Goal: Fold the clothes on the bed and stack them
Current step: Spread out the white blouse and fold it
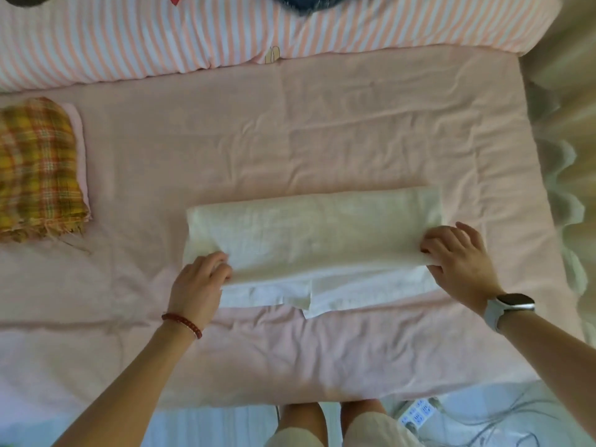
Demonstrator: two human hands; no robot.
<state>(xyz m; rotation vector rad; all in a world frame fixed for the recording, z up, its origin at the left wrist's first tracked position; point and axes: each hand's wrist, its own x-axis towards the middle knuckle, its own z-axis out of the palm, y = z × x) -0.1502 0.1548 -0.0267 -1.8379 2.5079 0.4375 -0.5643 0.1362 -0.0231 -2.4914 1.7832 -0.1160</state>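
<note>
Spanning both grips: white garment point(309, 233)

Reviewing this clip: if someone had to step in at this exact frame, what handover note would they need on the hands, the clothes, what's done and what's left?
Left hand: grips the near-left end of the white garment.
Right hand: grips the garment's near-right end.
White garment: lies mid-bed on the pink sheet, folded into a long band, a lower layer showing along the near edge.
Done: a plaid folded piece sits on a pink folded piece at the left, forming the stack.
Left: finish folding the white garment and add it to the stack. A dark garment lies at the far edge on the striped bedding, apparently unfolded.
</note>
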